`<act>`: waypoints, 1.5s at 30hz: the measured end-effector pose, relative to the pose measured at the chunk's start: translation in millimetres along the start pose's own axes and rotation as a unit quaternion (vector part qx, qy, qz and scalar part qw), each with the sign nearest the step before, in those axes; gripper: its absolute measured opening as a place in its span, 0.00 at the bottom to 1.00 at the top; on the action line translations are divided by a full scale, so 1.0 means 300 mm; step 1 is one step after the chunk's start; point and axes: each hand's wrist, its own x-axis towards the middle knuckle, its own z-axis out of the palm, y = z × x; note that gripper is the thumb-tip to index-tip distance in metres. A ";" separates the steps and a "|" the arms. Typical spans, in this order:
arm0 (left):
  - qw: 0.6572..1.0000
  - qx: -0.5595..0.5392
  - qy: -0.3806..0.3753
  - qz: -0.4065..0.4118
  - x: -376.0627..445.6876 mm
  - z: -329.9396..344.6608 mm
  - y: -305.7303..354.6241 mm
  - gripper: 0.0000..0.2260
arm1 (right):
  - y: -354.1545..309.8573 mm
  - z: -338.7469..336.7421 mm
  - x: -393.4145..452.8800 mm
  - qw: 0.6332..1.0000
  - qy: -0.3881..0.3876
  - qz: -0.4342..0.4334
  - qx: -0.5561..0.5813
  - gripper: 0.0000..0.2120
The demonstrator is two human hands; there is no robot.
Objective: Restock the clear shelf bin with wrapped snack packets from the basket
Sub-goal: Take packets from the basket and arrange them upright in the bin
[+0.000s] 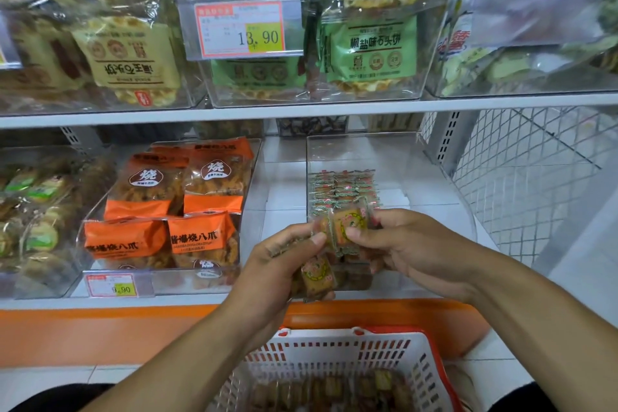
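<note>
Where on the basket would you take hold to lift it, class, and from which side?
Grip the red top rim of the basket from above, probably at its two long sides, since the slotted white walls are thin and the open top is full of snack packets. Both hands are busy now: the left hand and right hand hold packets at the clear bin.

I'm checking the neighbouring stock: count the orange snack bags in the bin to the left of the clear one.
4 visible: back left, back right, front left, front right. More may be hidden beneath or behind them.
</note>
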 end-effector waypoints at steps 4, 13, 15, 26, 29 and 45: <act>0.999 -0.004 -0.005 -0.040 0.007 0.003 0.002 0.16 | -0.005 0.001 0.003 0.999 -0.020 -0.017 0.026 0.16; 0.984 -0.111 0.012 -0.140 0.048 0.016 0.002 0.17 | 0.006 -0.241 0.106 0.905 0.130 0.041 -0.403 0.14; 0.982 -0.113 0.020 -0.152 0.054 0.027 0.001 0.16 | 0.037 -0.231 0.149 0.880 0.095 0.105 -0.453 0.17; 0.974 -0.114 0.032 -0.191 0.054 0.027 -0.014 0.23 | 0.072 -0.225 0.203 0.848 0.070 0.152 -0.503 0.12; 0.973 -0.117 0.041 -0.194 0.049 0.023 -0.016 0.26 | 0.075 -0.242 0.200 0.864 0.108 0.129 -0.475 0.12; 0.970 -0.147 0.037 -0.192 0.040 0.036 -0.008 0.14 | 0.103 -0.223 0.220 0.807 0.036 0.215 -0.549 0.11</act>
